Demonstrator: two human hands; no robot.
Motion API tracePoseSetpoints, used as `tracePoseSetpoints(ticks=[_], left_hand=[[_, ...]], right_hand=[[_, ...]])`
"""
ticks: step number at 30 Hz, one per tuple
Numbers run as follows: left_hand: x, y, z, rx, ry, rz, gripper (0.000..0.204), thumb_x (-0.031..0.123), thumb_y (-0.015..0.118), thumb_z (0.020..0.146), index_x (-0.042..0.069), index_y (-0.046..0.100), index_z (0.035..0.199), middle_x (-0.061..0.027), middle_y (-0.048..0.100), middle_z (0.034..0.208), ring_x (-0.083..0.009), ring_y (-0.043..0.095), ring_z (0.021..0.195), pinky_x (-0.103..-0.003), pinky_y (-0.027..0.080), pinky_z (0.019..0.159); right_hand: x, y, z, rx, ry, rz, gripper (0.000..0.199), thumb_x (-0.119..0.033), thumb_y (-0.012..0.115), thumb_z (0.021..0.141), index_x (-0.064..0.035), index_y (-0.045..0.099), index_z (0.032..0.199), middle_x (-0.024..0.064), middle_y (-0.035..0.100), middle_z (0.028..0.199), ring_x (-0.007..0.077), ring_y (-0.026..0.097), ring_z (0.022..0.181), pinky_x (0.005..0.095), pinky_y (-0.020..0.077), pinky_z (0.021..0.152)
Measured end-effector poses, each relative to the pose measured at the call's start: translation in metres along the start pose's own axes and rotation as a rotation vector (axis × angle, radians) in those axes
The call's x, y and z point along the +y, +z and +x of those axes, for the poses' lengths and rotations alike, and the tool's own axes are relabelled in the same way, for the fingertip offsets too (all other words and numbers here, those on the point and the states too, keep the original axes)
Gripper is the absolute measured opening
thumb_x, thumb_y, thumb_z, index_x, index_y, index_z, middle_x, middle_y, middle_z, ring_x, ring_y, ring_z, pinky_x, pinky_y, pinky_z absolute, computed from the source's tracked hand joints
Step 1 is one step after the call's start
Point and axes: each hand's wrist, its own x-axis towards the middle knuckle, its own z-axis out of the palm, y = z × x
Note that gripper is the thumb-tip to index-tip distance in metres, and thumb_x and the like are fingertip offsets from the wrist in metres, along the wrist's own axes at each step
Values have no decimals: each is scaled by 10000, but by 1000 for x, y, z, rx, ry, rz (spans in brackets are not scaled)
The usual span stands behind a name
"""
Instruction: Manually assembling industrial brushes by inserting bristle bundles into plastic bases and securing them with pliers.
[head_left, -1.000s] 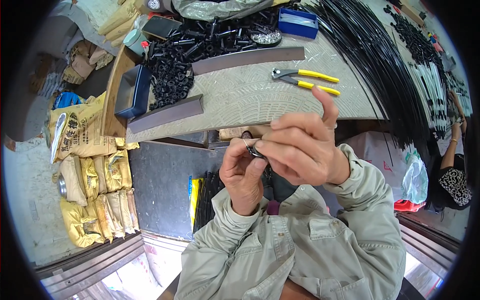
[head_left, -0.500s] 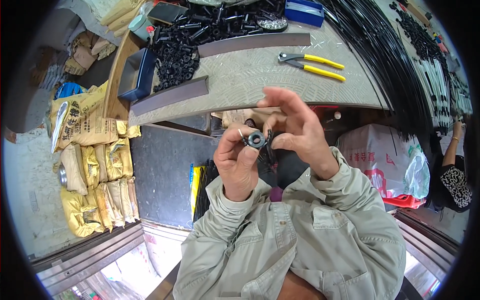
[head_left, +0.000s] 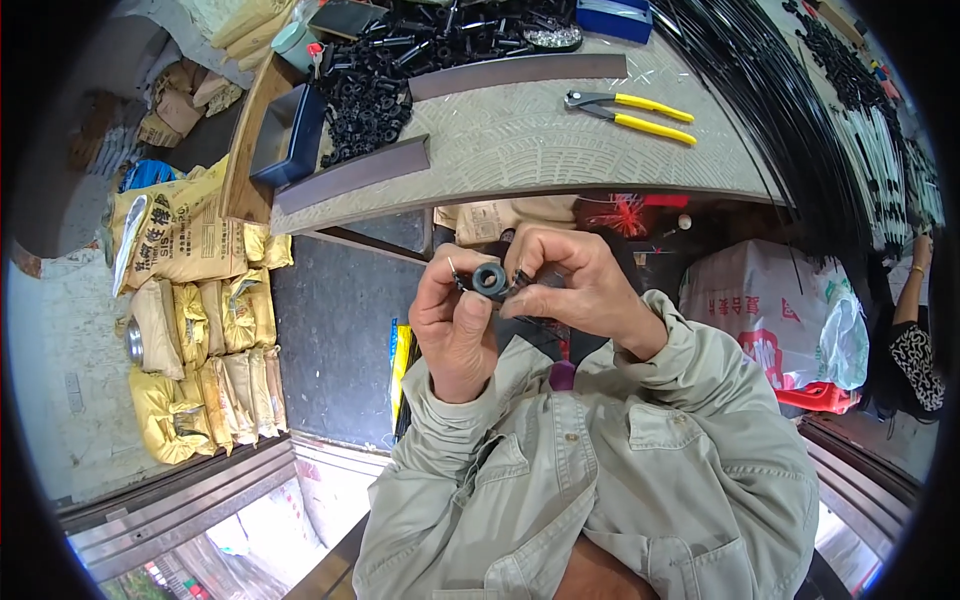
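Both hands are raised close to my chest, below the front edge of the workbench (head_left: 520,150). My left hand (head_left: 455,325) pinches a small black ring-shaped part (head_left: 490,279) from the left, with a thin metal wire sticking up by the thumb. My right hand (head_left: 575,285) grips the same black part from the right with its fingertips. The ring's round hole faces the camera. Both forearms are in pale grey-green sleeves.
On the bench lie yellow-handled pliers (head_left: 630,108), a heap of black plastic parts (head_left: 375,85), two dark metal bars (head_left: 350,175) and a dark blue tray (head_left: 290,135). Black rods (head_left: 790,110) run along the right. Yellow sacks (head_left: 205,330) are stacked at left. Another person's arm (head_left: 915,310) shows at far right.
Both hands have drawn down and closer to my body with the black part. The right hand's fingers, spread and raised a second ago, have closed around the ring.
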Motion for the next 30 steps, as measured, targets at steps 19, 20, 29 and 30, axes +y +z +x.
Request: tracePoseSetpoints(ticks=[19, 20, 29, 30], left_hand=[[9, -19, -6, -180, 3, -60, 297, 258, 638, 798, 15, 519, 920, -69, 490, 867, -138, 455, 775, -258, 368, 721], [12, -14, -5, -177, -3, -60, 276, 249, 619, 818, 21, 497, 914, -52, 452, 837, -134, 416, 735, -258, 350, 679], [2, -26, -5, -120, -44, -43, 234, 176, 618, 817, 6, 523, 946, -62, 489, 900, -127, 462, 826, -246, 377, 754], [1, -25, -5, -110, -35, 14, 230, 181, 612, 824, 14, 514, 948, -65, 487, 900, -140, 471, 827, -258, 382, 764]], right_hand=[[-16, -7, 20, -335, 403, 268, 187, -21, 742, 671, -29, 564, 726, -33, 528, 686, 28, 469, 599, 184, 363, 525], [-15, -9, 21, -361, 375, 223, 187, -31, 746, 673, -31, 568, 731, -33, 547, 690, 21, 482, 605, 183, 366, 518], [-7, 14, -4, 144, -310, -593, 308, -80, 733, 664, 39, 597, 914, 120, 624, 785, 207, 616, 682, 270, 473, 595], [-6, 17, -7, 189, -428, -701, 337, -83, 713, 679, 51, 593, 963, 156, 618, 811, 273, 620, 677, 292, 483, 598]])
